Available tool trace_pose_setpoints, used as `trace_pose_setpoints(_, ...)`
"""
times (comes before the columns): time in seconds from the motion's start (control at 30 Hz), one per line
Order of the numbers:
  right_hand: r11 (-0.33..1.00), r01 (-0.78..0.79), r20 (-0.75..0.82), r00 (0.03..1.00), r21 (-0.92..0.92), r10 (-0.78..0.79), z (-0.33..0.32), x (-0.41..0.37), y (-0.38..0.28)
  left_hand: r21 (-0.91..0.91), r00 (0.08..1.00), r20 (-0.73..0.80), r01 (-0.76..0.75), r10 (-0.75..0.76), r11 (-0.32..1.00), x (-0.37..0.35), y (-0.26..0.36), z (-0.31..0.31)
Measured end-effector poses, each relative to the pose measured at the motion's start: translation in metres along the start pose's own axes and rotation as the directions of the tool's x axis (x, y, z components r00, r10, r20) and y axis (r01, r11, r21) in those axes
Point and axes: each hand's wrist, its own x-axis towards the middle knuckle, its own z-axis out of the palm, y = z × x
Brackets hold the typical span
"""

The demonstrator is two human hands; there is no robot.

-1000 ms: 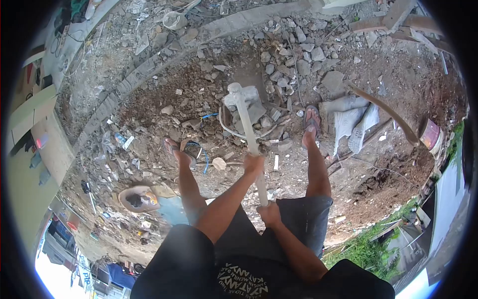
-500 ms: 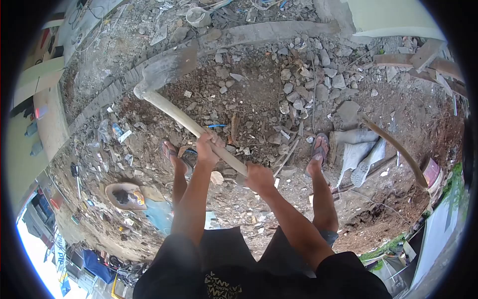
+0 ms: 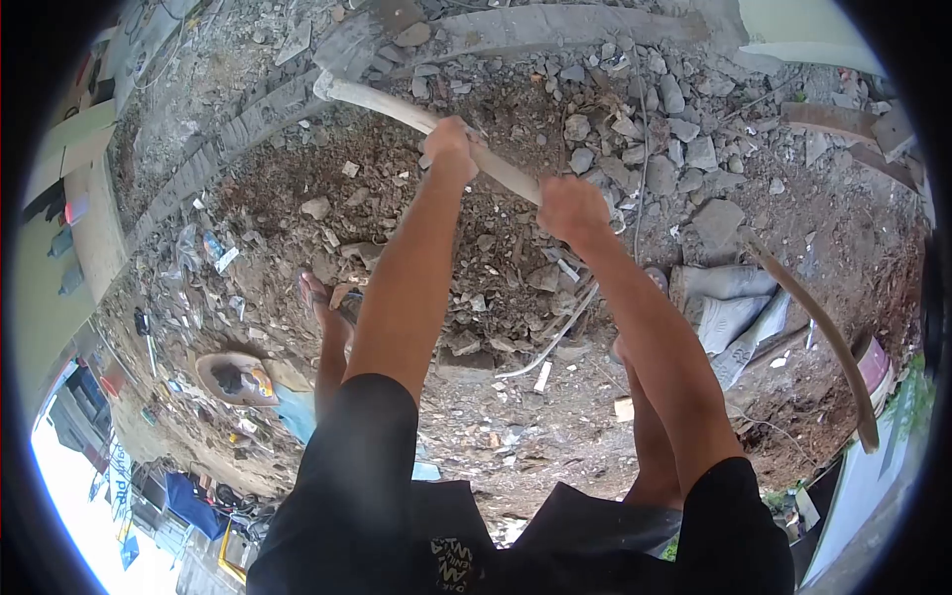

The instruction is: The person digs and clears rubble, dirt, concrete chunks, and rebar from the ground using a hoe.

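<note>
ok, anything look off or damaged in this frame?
Nothing is broken on the tool: left hand and right hand both grip the hoe firmly. The odd part is the footing: loose rubble everywhere, a pale cable lying between the feet, and the left foot in an open sandal.

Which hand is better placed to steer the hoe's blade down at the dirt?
Probably the left hand: it grips the handle nearer the blade, so it can guide it. The right hand holds farther back.
</note>
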Motion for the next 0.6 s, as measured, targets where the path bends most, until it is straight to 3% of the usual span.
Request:
trace_pose_setpoints(0.03, 0.998, -0.061, 0.052, 0.997, 0.036, 0.059, 0.001, -0.015, 0.003, 0.082, 0.999, -0.052, 0.018, -0.013, 0.996, -0.01, -0.011, 0.007)
trace_pose_setpoints(0.13, 0.973, -0.176, 0.114, 0.981, 0.147, 0.16, 0.026, -0.068, 0.002, 0.245, 0.999, 0.006, 0.041, -0.043, 0.969, -0.042, -0.048, -0.007)
trace_pose_setpoints(0.27, 0.933, -0.253, 0.179, 0.961, 0.256, 0.211, 0.088, -0.148, -0.015, 0.402, 0.994, -0.047, 0.105, -0.094, 0.91, -0.087, -0.097, -0.072)
trace_pose_setpoints(0.33, 0.909, -0.315, 0.191, 0.944, 0.273, 0.27, 0.116, -0.203, -0.028, 0.353, 0.987, -0.061, 0.158, -0.146, 0.922, -0.122, -0.122, -0.118)
trace_pose_setpoints(0.47, 0.922, -0.189, 0.126, 0.98, 0.338, 0.155, 0.158, -0.259, -0.04, 0.222, 0.983, -0.133, 0.151, -0.124, 0.963, -0.173, -0.129, -0.188)
trace_pose_setpoints(0.53, 0.946, -0.094, 0.101, 0.993, 0.311, 0.066, 0.147, -0.225, -0.045, 0.097, 0.992, -0.105, 0.074, -0.064, 0.993, -0.165, -0.094, -0.192)
trace_pose_setpoints(0.6, 0.977, 0.044, 0.029, 0.998, 0.21, -0.051, 0.118, -0.156, -0.049, -0.085, 0.982, -0.182, 0.041, -0.056, 0.996, -0.135, -0.047, -0.168)
